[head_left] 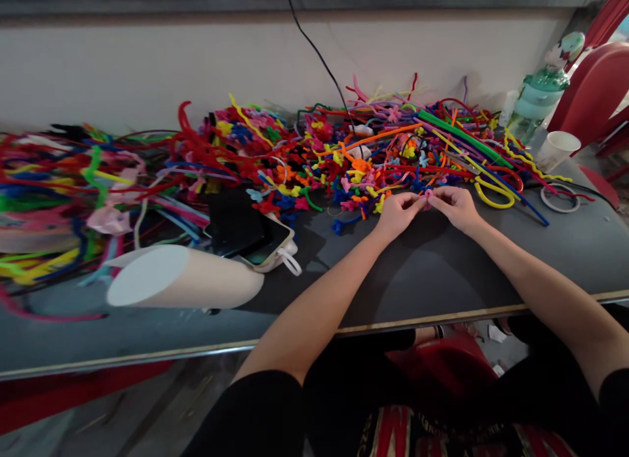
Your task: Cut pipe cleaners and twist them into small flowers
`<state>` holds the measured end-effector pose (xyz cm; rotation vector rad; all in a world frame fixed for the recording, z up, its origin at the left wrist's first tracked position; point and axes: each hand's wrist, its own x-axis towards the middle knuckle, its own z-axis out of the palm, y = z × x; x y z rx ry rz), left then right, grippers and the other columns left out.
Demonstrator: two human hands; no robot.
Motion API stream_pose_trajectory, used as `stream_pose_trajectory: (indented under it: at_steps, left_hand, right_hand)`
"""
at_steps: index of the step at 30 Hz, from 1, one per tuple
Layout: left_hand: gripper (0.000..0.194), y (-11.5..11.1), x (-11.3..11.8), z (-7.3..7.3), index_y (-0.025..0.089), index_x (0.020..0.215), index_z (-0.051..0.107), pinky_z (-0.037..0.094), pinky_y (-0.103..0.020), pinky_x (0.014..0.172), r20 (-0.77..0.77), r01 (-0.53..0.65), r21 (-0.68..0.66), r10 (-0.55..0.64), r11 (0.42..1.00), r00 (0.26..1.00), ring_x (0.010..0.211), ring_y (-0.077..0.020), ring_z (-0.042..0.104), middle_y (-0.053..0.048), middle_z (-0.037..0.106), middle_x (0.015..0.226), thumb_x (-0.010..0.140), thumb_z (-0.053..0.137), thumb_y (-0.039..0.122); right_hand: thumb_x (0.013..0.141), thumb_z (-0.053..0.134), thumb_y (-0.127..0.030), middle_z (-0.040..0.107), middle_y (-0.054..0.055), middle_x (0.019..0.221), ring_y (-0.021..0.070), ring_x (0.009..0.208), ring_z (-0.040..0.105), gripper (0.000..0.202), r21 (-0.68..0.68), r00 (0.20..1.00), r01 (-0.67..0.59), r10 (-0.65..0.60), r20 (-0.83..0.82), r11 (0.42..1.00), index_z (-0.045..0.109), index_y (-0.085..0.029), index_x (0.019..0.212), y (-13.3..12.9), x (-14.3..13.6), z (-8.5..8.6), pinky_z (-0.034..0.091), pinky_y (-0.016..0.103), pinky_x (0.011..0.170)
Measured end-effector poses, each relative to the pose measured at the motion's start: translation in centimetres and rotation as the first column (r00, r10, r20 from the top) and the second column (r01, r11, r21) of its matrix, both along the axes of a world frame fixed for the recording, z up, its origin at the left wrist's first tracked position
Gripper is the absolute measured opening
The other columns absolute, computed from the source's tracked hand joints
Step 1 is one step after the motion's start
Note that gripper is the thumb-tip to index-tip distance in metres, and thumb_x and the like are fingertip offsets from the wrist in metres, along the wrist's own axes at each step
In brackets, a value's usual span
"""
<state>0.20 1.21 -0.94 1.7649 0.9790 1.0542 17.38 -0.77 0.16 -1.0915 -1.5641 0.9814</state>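
Observation:
Between my two hands is a small pink pipe-cleaner piece [428, 196], bent into a loop at its top. My left hand [398, 213] pinches it from the left with thumb and forefinger. From the other side, the fingertips of my right hand [457, 208] also close on it. Both hands are just above the dark tabletop [417, 273]. Right behind them lies a heap of colourful pipe cleaners [393, 149], with several small flower shapes among them. My fingers hide part of the pink piece.
A paper tube [211, 280] and a phone in a pale case [270, 244] lie to the left. At the right stand a paper cup [557, 149] and a green bottle [538, 96]. A black cable [319, 54] hangs down the wall. Red chairs [597, 83] are beyond the table.

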Motion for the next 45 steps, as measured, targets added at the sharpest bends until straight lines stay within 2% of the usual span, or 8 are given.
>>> stream_pose_trajectory:
  at_steps: [7,13,23,30,33,37,40,45]
  left_hand:
    - [0.028,0.2,-1.1,-0.1,0.02,0.109,0.071,0.05,-0.034,0.093,-0.218,0.101,0.509,0.015,0.855,0.976,0.1,-0.0187,0.067,-0.008,0.073,0.105,0.097,0.048,0.031]
    - [0.03,0.4,-1.8,0.3,0.023,0.101,0.071,0.049,-0.034,0.088,-0.337,0.162,0.574,0.052,0.803,0.94,0.094,-0.0198,0.066,-0.008,0.073,0.098,0.098,0.046,0.039]
    - [0.028,0.6,-2.3,0.5,0.022,0.097,0.067,0.045,-0.028,0.075,-0.544,0.347,0.717,0.175,0.605,0.821,0.09,-0.0173,0.062,-0.007,0.069,0.094,0.098,0.04,0.024]
    - [0.026,-0.7,-1.6,1.7,0.015,0.08,0.065,0.04,-0.029,0.064,-0.628,0.494,0.765,0.308,0.413,0.715,0.077,-0.0184,0.058,-0.008,0.063,0.073,0.094,0.044,0.021]
    - [0.024,-1.1,-1.1,1.7,0.015,0.072,0.063,0.038,-0.03,0.06,-0.592,0.398,0.769,0.323,0.5,0.739,0.073,-0.0195,0.057,-0.008,0.061,0.068,0.09,0.049,0.023]
    - [0.021,-1.1,-0.6,1.2,0.016,0.063,0.06,0.035,-0.028,0.055,-0.445,0.053,0.602,0.28,0.796,0.851,0.063,-0.0167,0.054,-0.004,0.059,0.062,0.081,0.052,0.022]
    - [0.023,-0.7,-0.7,0.8,0.016,0.061,0.061,0.033,-0.026,0.053,-0.311,-0.081,0.332,0.19,0.94,0.931,0.052,-0.0128,0.048,0.001,0.052,0.051,0.08,0.052,0.026]
    - [0.029,0.3,-0.9,0.0,0.016,0.07,0.068,0.038,-0.026,0.059,-0.11,-0.044,0.12,0.057,0.992,0.992,0.061,-0.0147,0.055,-0.001,0.064,0.064,0.083,0.054,0.038]
  right_hand:
    - [0.069,0.073,-0.063,0.063,0.001,0.058,0.0128,0.065,0.06,0.046,-0.137,0.977,-0.205,0.211,0.033,0.969,0.073,-0.017,0.069,0.4,1.3,1.0,0.049,0.027,0.069]
    - [0.071,0.07,-0.063,0.055,-0.002,0.05,0.0079,0.049,0.044,0.046,-0.198,0.947,-0.301,0.316,0.052,0.933,0.076,-0.018,0.074,0.6,1.6,1.1,0.038,0.024,0.05]
    - [0.079,0.064,-0.051,0.069,0.002,0.071,0.012,0.066,0.058,0.034,-0.196,0.891,-0.39,0.422,0.166,0.9,0.074,-0.019,0.074,0.3,1.7,1.7,0.044,0.027,0.064]
    - [0.074,0.067,-0.034,0.061,-0.002,0.059,0.0102,0.056,0.049,0.017,0.029,0.666,-0.117,0.056,0.744,0.993,0.071,-0.017,0.073,-0.8,1.2,2.7,0.028,0.027,0.058]
    - [0.076,0.064,-0.03,0.071,0.002,0.074,0.0157,0.068,0.059,0.013,0.196,0.482,-0.063,-0.142,0.864,0.979,0.072,-0.019,0.079,-1.6,0.1,2.9,0.028,0.027,0.06]
    - [0.085,0.053,-0.027,0.076,0.009,0.087,0.0207,0.075,0.065,0.023,0.29,0.381,-0.062,-0.246,0.891,0.955,0.073,-0.018,0.091,-2.3,-1.1,2.7,0.029,0.029,0.059]
    - [0.091,0.048,-0.028,0.077,0.009,0.091,0.021,0.077,0.067,0.029,0.341,0.462,-0.033,-0.288,0.839,0.939,0.075,-0.019,0.099,-2.2,-1.1,2.1,0.033,0.029,0.06]
    - [0.088,0.059,-0.033,0.076,0.002,0.092,0.0175,0.079,0.067,0.021,0.288,0.722,0.064,-0.243,0.648,0.956,0.077,-0.027,0.098,-0.9,0.4,1.0,0.043,0.029,0.069]
